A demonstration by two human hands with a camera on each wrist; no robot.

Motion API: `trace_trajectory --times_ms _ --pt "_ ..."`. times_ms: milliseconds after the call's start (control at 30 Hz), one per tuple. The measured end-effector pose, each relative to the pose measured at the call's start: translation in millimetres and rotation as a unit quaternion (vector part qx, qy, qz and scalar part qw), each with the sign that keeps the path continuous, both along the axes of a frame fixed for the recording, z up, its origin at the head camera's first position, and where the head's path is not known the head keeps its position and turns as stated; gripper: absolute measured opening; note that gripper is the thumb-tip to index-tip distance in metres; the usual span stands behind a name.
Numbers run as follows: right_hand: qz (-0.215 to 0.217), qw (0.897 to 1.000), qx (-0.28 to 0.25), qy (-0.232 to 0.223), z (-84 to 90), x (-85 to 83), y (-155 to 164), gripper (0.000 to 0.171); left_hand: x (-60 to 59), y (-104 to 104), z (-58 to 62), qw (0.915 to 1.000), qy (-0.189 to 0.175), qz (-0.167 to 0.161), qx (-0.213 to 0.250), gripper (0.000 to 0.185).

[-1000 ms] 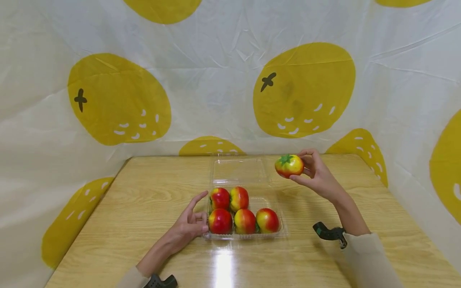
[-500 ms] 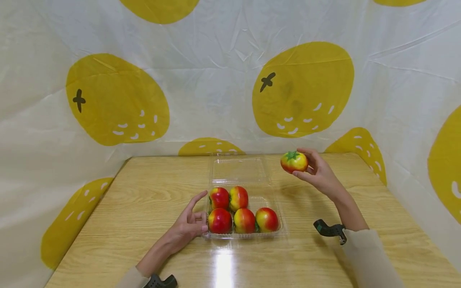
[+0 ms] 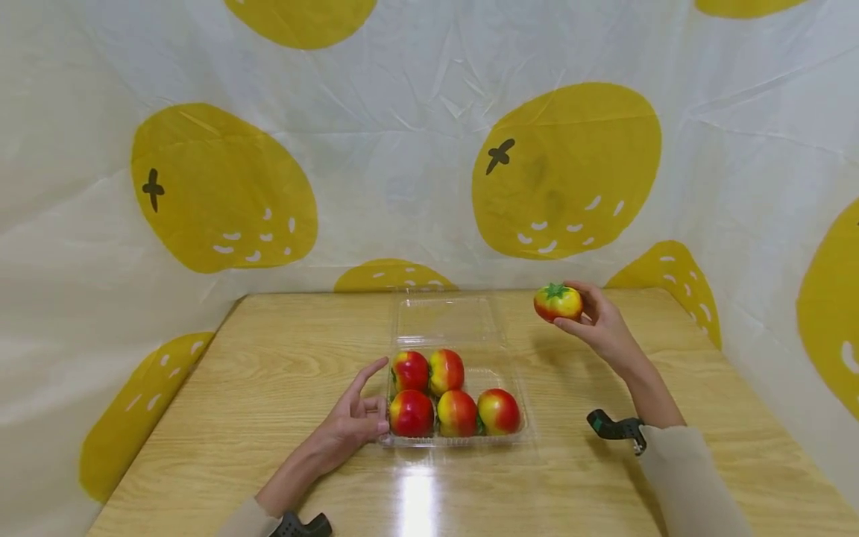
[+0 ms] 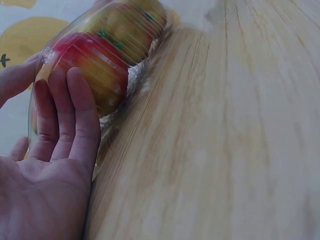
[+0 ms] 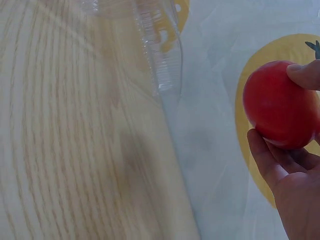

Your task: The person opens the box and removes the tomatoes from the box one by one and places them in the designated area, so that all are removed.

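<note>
My right hand (image 3: 607,328) holds a shiny red-and-yellow tomato-like fruit (image 3: 557,302) above the table's back right, its green leafy top facing up. From the right wrist, the same fruit (image 5: 280,105) looks plain red between thumb and fingers. A clear plastic clamshell box (image 3: 456,440) stands mid-table with several similar fruits (image 3: 458,412) in two rows and a gap at its back right. Beside its left wall is my left hand (image 3: 352,418), index finger stretched along it. In the left wrist view, fairly straight fingers (image 4: 82,95) rest against the clear wall.
The box's transparent lid (image 3: 446,318) lies folded back towards the table's far edge. Behind the wooden table (image 3: 282,350) hangs a white cloth (image 3: 389,179) with yellow fruit prints. A black wrist mount (image 3: 614,427) sits on the right wrist.
My right hand has drifted right with the fruit, away from the box. The left hand and the fruits in the box stay where they were.
</note>
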State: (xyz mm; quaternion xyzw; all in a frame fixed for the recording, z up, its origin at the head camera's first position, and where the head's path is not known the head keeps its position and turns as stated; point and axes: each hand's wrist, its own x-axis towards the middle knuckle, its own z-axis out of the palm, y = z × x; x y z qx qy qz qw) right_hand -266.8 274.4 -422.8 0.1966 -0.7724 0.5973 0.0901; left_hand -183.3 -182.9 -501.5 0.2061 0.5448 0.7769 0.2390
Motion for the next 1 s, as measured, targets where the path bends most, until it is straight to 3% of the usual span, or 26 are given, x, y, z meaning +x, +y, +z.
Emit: trace_trajectory --times_ms 467,800,1000 --pt "-0.033 0.999 0.013 -0.018 -18.8 -7.4 12 0.066 0.8 1 -1.0 1.0000 0.000 -0.002 0.005 0.102" --pt "-0.041 0.999 -0.014 -0.015 -33.4 -16.0 18 0.063 1.0 1 1.3 1.0000 0.001 -0.002 0.000 0.103" --pt "-0.066 0.997 0.013 -0.032 -43.9 -19.1 25 0.066 1.5 2 1.1 1.0000 0.005 -0.005 0.002 0.102"
